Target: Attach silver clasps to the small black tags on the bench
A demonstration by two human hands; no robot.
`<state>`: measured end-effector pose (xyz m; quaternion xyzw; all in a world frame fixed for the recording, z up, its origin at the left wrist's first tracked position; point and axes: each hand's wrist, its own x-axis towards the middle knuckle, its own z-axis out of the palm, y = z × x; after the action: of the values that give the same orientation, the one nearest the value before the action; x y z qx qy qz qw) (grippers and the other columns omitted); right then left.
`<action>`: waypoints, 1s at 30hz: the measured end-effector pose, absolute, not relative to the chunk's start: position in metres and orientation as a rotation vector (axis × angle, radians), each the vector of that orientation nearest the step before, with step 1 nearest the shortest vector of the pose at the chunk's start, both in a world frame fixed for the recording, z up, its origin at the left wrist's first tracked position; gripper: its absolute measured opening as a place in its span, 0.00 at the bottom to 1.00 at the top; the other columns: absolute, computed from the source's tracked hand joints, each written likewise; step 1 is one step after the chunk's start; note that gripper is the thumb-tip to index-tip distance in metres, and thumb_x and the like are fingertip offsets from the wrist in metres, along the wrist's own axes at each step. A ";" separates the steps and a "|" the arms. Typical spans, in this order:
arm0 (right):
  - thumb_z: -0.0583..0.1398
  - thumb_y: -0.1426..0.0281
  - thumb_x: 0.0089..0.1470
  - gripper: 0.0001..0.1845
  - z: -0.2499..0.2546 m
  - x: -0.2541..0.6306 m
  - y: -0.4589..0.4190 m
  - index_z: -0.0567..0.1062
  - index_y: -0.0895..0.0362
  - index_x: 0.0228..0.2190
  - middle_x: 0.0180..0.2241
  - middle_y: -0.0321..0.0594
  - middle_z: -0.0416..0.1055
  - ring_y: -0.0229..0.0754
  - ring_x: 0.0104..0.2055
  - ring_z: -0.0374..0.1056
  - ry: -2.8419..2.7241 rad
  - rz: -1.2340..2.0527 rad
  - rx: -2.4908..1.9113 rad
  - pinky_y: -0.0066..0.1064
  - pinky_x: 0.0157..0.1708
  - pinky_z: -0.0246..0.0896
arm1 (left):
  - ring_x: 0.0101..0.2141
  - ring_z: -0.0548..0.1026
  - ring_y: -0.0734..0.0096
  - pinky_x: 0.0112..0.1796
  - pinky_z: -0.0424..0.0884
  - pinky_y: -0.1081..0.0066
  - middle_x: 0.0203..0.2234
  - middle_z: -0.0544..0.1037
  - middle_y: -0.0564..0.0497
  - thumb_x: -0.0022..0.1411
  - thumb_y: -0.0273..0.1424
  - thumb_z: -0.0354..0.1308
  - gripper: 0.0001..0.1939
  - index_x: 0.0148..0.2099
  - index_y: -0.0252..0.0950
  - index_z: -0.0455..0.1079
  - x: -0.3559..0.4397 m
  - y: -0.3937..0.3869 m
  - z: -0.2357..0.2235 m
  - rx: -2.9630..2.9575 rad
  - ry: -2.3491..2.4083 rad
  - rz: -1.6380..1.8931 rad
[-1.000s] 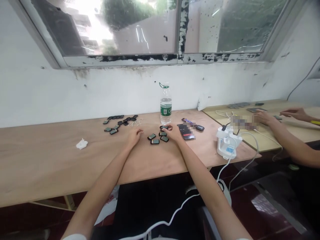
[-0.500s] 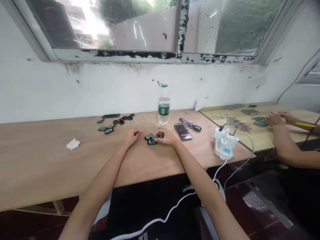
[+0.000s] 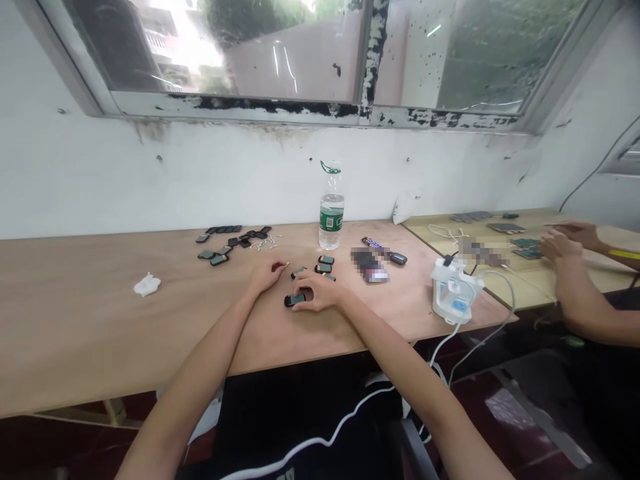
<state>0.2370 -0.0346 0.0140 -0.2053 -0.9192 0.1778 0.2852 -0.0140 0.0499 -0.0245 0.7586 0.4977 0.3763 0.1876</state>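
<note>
One black-rimmed case [image 3: 295, 301] is gripped by the right hand [image 3: 321, 293] over the worktop [image 3: 150, 347]; a small pale piece [image 3: 287, 265] is pinched by the left hand [image 3: 265, 276]. Beyond, four loose cases [image 3: 327, 260] are left unheld; farther back, dark pieces [image 3: 245, 242] and white bits [image 3: 263, 245] are left untouched. Finished count: not determinable.

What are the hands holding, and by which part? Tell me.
The right hand grips a black, rounded case with a green board by its right end; the left hand pinches a tiny pale piece, hold point unclear.

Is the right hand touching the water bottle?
No, the right hand grips a small black-edged module, and the water bottle stands apart, farther back.
</note>
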 end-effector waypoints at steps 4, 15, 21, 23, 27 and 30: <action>0.65 0.71 0.63 0.04 0.014 0.253 -0.024 0.82 0.55 0.37 0.41 0.43 0.78 0.46 0.46 0.73 -2.209 0.497 -0.735 0.37 0.51 0.68 | 0.41 0.82 0.53 0.47 0.78 0.55 0.44 0.85 0.42 0.65 0.40 0.60 0.15 0.44 0.39 0.83 -0.011 0.045 -0.021 2.126 1.410 1.087; 0.73 0.65 0.56 0.08 0.009 0.269 -0.013 0.83 0.54 0.36 0.41 0.41 0.82 0.48 0.45 0.72 -2.300 0.492 -0.798 0.39 0.51 0.67 | 0.54 0.77 0.50 0.63 0.62 0.50 0.43 0.86 0.48 0.67 0.41 0.62 0.12 0.40 0.44 0.85 0.015 0.010 0.010 2.521 1.223 0.866; 0.74 0.68 0.54 0.09 0.004 0.267 -0.011 0.83 0.54 0.37 0.39 0.42 0.82 0.49 0.46 0.71 -2.346 0.455 -0.868 0.39 0.48 0.68 | 0.55 0.77 0.51 0.61 0.63 0.50 0.45 0.86 0.47 0.69 0.38 0.61 0.11 0.39 0.43 0.85 0.017 0.009 0.011 2.581 1.294 0.770; 0.74 0.69 0.55 0.09 0.003 0.267 -0.010 0.83 0.54 0.38 0.39 0.42 0.82 0.50 0.48 0.71 -2.345 0.443 -0.878 0.40 0.49 0.67 | 0.54 0.78 0.51 0.61 0.63 0.50 0.44 0.86 0.48 0.68 0.37 0.62 0.10 0.38 0.43 0.84 0.015 0.010 0.010 2.571 1.293 0.795; 0.73 0.69 0.55 0.08 0.001 0.266 -0.008 0.84 0.53 0.38 0.42 0.41 0.83 0.51 0.49 0.73 -2.342 0.427 -0.863 0.42 0.52 0.67 | 0.51 0.79 0.54 0.59 0.68 0.54 0.43 0.86 0.48 0.68 0.37 0.61 0.10 0.40 0.42 0.84 0.016 0.007 0.013 2.570 1.135 0.887; 0.72 0.70 0.56 0.06 0.001 0.266 -0.008 0.84 0.53 0.38 0.42 0.41 0.83 0.48 0.46 0.76 -2.298 0.440 -0.811 0.38 0.50 0.68 | 0.47 0.80 0.56 0.55 0.72 0.57 0.42 0.86 0.47 0.67 0.38 0.63 0.10 0.40 0.41 0.84 0.019 0.002 0.016 2.579 0.983 0.906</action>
<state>0.2662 -0.0081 0.0014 -0.3095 -0.8771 0.1678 0.3267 0.0194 0.0018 0.0156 0.8816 0.3361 0.3098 0.1180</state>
